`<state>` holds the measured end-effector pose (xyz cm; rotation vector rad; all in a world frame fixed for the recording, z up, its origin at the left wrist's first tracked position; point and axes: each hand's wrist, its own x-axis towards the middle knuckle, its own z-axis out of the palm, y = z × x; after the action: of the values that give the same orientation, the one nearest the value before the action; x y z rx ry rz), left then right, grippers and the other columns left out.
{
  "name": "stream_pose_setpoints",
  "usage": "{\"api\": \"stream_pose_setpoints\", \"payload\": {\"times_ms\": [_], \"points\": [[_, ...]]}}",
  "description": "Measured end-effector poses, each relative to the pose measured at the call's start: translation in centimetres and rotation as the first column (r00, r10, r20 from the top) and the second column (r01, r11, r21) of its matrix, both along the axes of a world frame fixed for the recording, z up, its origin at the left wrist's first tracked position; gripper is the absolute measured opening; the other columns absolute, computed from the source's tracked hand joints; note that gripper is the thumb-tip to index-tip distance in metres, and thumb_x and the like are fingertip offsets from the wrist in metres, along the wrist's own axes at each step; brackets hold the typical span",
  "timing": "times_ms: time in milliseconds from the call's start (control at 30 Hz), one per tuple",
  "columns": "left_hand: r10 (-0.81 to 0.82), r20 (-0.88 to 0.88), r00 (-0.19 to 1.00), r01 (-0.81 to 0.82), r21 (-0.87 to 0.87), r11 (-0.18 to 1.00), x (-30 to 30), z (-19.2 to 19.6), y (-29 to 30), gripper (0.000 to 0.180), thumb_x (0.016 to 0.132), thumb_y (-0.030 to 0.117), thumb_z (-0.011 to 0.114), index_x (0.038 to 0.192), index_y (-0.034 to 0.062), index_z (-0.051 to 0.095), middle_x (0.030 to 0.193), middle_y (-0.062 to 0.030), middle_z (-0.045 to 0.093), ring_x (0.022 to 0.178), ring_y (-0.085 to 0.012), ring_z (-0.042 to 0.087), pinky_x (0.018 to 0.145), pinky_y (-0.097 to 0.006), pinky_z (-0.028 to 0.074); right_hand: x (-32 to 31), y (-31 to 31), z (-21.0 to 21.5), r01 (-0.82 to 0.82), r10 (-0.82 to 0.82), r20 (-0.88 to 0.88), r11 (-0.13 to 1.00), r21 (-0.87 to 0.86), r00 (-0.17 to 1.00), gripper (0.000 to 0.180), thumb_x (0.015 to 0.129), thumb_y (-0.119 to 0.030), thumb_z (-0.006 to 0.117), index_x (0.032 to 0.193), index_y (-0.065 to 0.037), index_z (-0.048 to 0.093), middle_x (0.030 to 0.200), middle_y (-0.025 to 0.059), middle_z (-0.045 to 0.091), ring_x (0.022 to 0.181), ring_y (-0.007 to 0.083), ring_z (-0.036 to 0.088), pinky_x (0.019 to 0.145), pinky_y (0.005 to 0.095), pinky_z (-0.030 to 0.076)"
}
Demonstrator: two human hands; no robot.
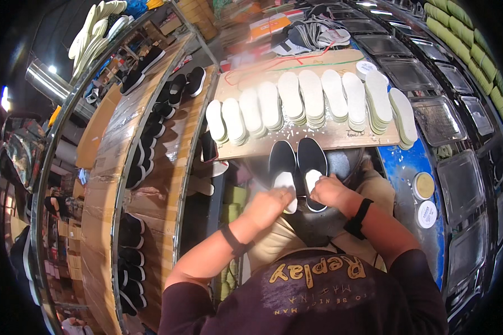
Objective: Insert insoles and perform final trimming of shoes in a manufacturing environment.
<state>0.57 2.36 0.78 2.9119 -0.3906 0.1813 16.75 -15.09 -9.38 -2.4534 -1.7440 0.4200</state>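
Observation:
Two black slip-on shoes with white soles lie side by side in front of me, toes pointing away: the left shoe (282, 157) and the right shoe (312, 154). A white insole (285, 180) sits partly inside the left shoe, its heel end sticking up at the opening. My left hand (269, 206), slightly blurred, has its fingers closed on that insole. Another white insole (313, 177) lies in the right shoe's opening. Over its heel part, my right hand (331, 191) is closed, fingertips pinching the insole; the exact contact is partly hidden.
Beyond the shoes, a wooden board (246, 149) carries several stacks of white insoles (302, 92). Black shoes (134, 167) line the rack at left. Round tins (423, 185) stand on a blue surface (399, 167) at right, beside metal trays (439, 123). Shoe uppers (318, 33) are piled at the back.

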Motion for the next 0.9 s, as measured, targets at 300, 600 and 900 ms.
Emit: {"api": "stream_pose_setpoints", "payload": {"times_ms": [300, 600, 900], "points": [[0.207, -0.059, 0.976, -0.208, -0.014, 0.978, 4.1, -11.2, 6.6, 0.017, 0.084, 0.017, 0.052, 0.097, 0.0152, 0.063, 0.096, -0.007, 0.067, 0.091, -0.0293, 0.064, 0.077, -0.043, 0.05, -0.2, 0.7, 0.9, 0.011, -0.018, -0.069, 0.994, -0.105, 0.997, 0.03, 0.089, -0.034, 0.054, 0.087, -0.013, 0.074, 0.093, 0.0106, 0.069, 0.1, 0.0293, 0.061, 0.094, 0.0573, 0.039], [0.195, -0.546, 0.815, -0.311, -0.127, 0.942, 5.4, -8.4, 5.7, 0.044, 0.065, 0.028, 0.079, 0.105, 0.0138, 0.066, 0.102, -0.0115, 0.068, 0.096, -0.0312, 0.064, 0.087, -0.04, 0.049, -3.3, -0.2, 1.6, -0.017, 0.017, 0.011, 0.997, 0.073, 1.0, 0.031, 0.086, -0.037, 0.061, 0.092, -0.006, 0.067, 0.089, 0.013, 0.068, 0.086, 0.0323, 0.066, 0.083, 0.0566, 0.04], [0.11, -0.262, 0.959, -0.092, 0.081, 0.992, 5.0, -9.5, 4.0, 0.01, 0.077, 0.011, 0.061, 0.086, 0.0065, 0.063, 0.094, -0.0152, 0.066, 0.1, -0.0374, 0.06, 0.089, -0.045, 0.046, -5.1, 0.3, 0.9, 0.011, -0.029, 0.177, 0.995, 0.103, 0.984, 0.01, 0.078, -0.012, 0.058, 0.083, -0.004, 0.061, 0.077, 0.0116, 0.065, 0.07, 0.0285, 0.067, 0.079, 0.0546, 0.044]]}}
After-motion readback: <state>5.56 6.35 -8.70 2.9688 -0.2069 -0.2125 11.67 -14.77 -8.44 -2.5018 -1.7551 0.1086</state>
